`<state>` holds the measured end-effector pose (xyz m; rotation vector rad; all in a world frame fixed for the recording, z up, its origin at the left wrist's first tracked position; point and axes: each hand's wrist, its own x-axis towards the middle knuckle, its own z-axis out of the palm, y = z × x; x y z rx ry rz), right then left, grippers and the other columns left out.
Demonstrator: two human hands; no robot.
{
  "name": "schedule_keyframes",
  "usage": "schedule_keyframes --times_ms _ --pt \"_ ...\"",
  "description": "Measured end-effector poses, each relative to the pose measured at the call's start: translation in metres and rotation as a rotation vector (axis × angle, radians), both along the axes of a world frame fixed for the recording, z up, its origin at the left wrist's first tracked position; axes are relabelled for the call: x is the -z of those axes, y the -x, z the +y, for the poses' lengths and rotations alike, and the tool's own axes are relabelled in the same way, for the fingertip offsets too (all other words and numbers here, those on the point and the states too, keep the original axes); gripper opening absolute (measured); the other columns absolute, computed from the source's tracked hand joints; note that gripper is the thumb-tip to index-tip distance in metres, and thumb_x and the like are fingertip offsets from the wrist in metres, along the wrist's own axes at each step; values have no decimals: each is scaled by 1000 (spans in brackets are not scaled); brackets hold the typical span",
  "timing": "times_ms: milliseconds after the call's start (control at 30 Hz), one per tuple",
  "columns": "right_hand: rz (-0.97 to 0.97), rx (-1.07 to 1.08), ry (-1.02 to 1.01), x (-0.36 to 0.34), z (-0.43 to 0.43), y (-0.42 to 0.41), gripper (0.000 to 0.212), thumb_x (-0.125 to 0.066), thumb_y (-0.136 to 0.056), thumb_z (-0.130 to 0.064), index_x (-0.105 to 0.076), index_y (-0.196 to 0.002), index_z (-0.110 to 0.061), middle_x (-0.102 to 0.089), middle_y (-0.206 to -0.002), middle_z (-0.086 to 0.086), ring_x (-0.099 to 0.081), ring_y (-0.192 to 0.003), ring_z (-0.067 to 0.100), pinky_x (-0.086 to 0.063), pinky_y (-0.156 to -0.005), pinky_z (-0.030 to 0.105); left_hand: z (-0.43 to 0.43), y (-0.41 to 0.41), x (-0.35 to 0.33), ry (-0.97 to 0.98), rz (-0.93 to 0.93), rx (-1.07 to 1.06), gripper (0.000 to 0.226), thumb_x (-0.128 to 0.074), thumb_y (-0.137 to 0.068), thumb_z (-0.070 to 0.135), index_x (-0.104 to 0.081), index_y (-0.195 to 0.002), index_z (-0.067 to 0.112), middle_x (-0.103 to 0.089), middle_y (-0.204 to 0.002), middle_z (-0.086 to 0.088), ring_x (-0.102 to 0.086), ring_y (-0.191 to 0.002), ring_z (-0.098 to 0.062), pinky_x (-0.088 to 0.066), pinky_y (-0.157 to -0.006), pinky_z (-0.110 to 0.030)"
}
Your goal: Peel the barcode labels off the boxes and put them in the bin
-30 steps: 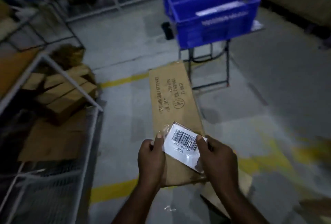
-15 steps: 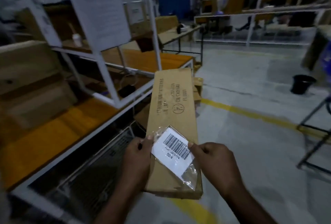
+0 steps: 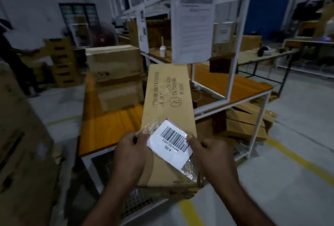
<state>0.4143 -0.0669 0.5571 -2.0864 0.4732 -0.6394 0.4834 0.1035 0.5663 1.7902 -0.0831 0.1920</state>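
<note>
- Left hand [image 3: 131,150]: bare, no glove, ring or watch visible.
- Right hand [image 3: 215,155]: bare, no glove, ring or watch visible.
- Fingernails: short, plain; the left thumbnail shows pale.
- Forearms: both uncovered from the wrist down to the lower frame edge; no sleeve or cuff in view.
- Markings on hands or arms: none discernible in the dim light.

Label [image 3: 169,142] on near end of box [image 3: 168,99]; table [image 3: 112,126] behind, w/ stacked cartons [image 3: 115,75] on it left.
</note>
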Motion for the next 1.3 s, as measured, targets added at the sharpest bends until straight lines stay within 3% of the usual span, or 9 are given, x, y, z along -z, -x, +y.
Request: schedule_keyframes --times_ms 167,333,467,633,767,867,967,1100,1300 --pt "-76 -184 -54 -19 7 -44 59 -59 -90 -53 -59 -56 -4 -56 -46 2 -45 -38 5 -29 -44 26 20 -35 -33 -143 -67 -102 38 -55 -97 41 -66 -80 9 -68 -73 -1 -61 -69 -16 -38 -55 -28" --pt "-89 -287 -205 -14 33 -111 59 -62 -83 -59 -65 -56 -7 -64 -51 4 -63 -49 23 -49 -51 36 51 -88 -58 -343 -89 -124 38 -54 -98 40 -61 -72 13 -62 -68 5 -57 -65 -10 -37 -53 -26" --pt "-6 -349 -284 -12 59 -164 56 -66 -82 -57 -58 -48 -13 -63 -48 0 -66 -52 23 -57 -57 44 83 -158 -70 -533 -68 -56 38 -53 -97 46 -67 -84 13 -69 -82 -6 -64 -78 -22 -49 -68 -35" --pt "121 -430 -301 -16 97 -230 46 -63 -86 -54 -72 -71 -11 -74 -71 1 -72 -72 17 -61 -74 44 115 -251 -98 -790 -34 107 33 -53 -97 46 -69 -94 18 -68 -90 -3 -63 -84 -18 -50 -74 -36" --pt "247 -475 -331 -11 134 -278 51 -66 -83 -53 -72 -67 -5 -72 -63 6 -73 -63 22 -61 -68 49 131 -323 -110 -854 -79 256 24 -60 -95 40 -64 -77 25 -64 -77 8 -59 -74 -9 -42 -64 -26" --pt "277 -517 -290 -3 159 -309 51 -61 -74 -61 -71 -66 -12 -69 -57 7 -71 -59 23 -61 -68 49 138 -371 -112 -959 -91 311 24 -63 -92 43 -64 -79 23 -65 -82 4 -61 -81 -16 -45 -69 -29" --pt "334 -569 -297 -4 169 -338 47 -65 -84 -49 -67 -65 -7 -71 -62 5 -70 -56 22 -61 -63 41 147 -400 -105 -933 -80 295 22 -62 -93 41 -67 -87 20 -67 -88 0 -62 -84 -18 -45 -69 -29" --pt "304 -687 -166 -36 153 -369 40 -62 -92 -42 -66 -68 -11 -70 -57 7 -56 -41 14 -44 -46 20 156 -426 -92 -837 -176 218 24 -63 -93 40 -60 -72 27 -62 -76 9 -58 -73 -8 -40 -62 -25" --pt "-60 -593 136 -92 139 -452 27 -64 -89 -45 -69 -74 -22 -69 -61 -3 -65 -53 9 -57 -56 36 161 -459 -83 -778 -271 56 22 -64 -89 45 -64 -68 39 -65 -67 14 -63 -69 -5 -47 -63 -29"
